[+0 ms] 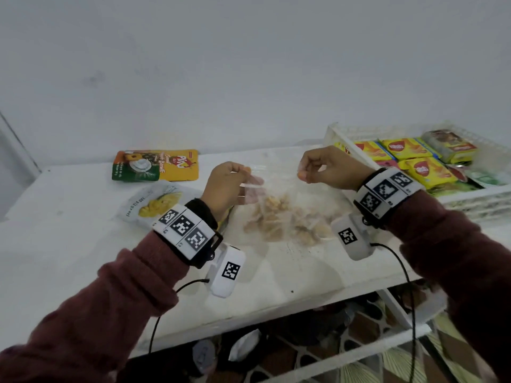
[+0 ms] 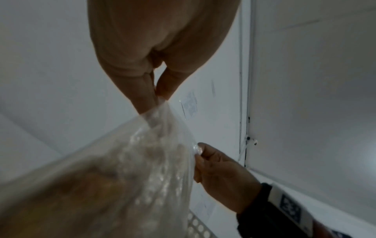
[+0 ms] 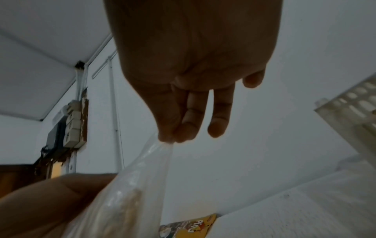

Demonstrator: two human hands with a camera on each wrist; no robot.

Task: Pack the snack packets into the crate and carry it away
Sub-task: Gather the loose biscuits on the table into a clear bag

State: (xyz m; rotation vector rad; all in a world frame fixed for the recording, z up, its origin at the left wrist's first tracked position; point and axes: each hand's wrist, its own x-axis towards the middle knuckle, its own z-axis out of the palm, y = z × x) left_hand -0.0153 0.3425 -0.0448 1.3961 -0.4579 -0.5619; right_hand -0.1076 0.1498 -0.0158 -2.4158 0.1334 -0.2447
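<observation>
A clear plastic bag of pale snack pieces hangs between both hands above the white table. My left hand pinches its top left corner, shown close in the left wrist view as thumb and fingers on the bag. My right hand pinches the top right corner; the right wrist view shows thumb and forefinger closed on the bag. A white crate at the right holds several yellow biscuit packets. An orange pouch and a white pouch lie at the left.
The table stands against a white wall. Below its front edge is a lower shelf with dark cluttered items. Cables hang from both wrist cameras. A wall socket block shows in the right wrist view.
</observation>
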